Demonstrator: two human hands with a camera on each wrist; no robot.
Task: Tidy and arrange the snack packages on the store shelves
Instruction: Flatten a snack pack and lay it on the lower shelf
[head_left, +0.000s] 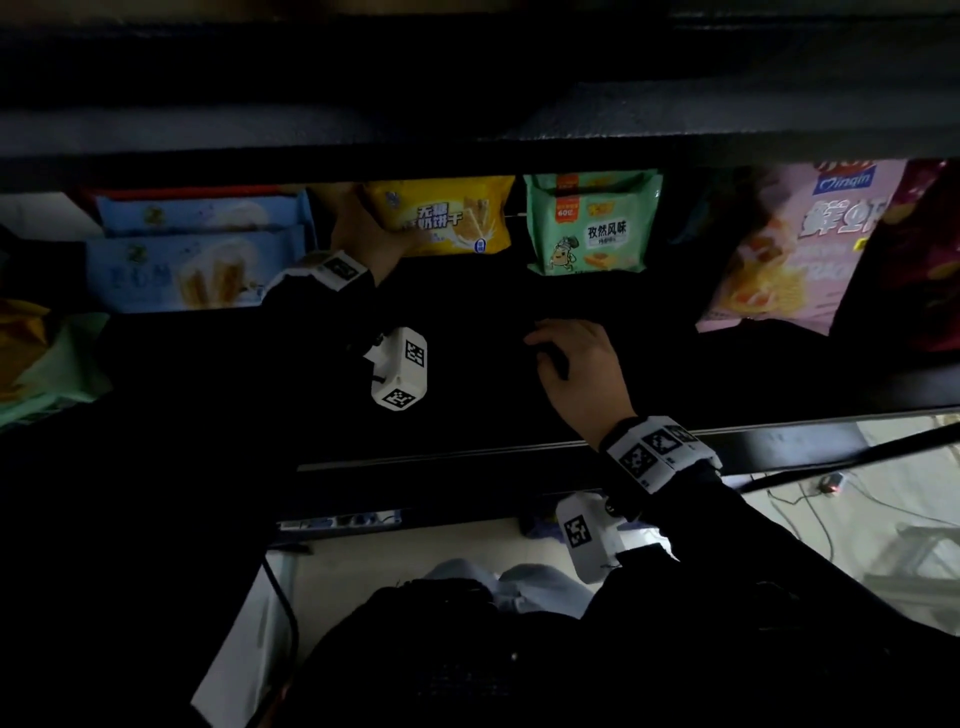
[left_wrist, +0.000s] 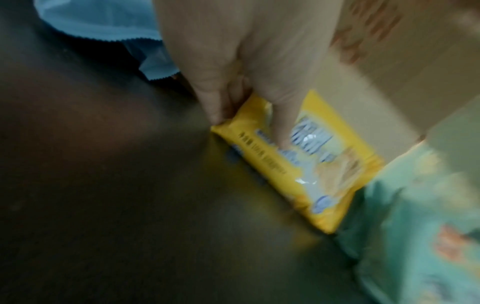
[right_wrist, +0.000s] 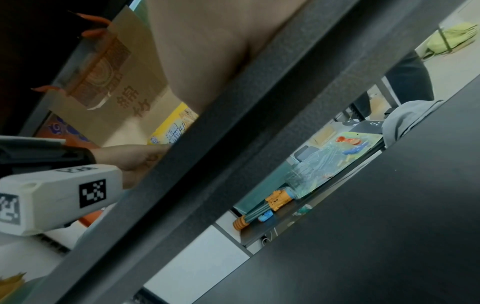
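Observation:
A yellow biscuit packet (head_left: 447, 215) stands on edge at the back of the dark shelf (head_left: 467, 332). My left hand (head_left: 374, 234) grips its left end, thumb on one face and fingers on the printed front; the left wrist view shows the fingers (left_wrist: 280, 115) pressed on the packet (left_wrist: 298, 164). A green snack packet (head_left: 592, 223) stands just right of it, a small gap between them. My right hand (head_left: 582, 364) rests on the bare shelf in front, fingers loosely curled, holding nothing. In the right wrist view only the palm (right_wrist: 207, 51) shows behind the shelf rail.
Two light-blue packets (head_left: 192, 260) are stacked left of the yellow one. A pink chip bag (head_left: 800, 244) and a dark red bag (head_left: 914, 260) lean at the right. Yellow and green packets (head_left: 47, 358) lie at far left. The shelf's front rail (head_left: 519, 452) runs below my right wrist.

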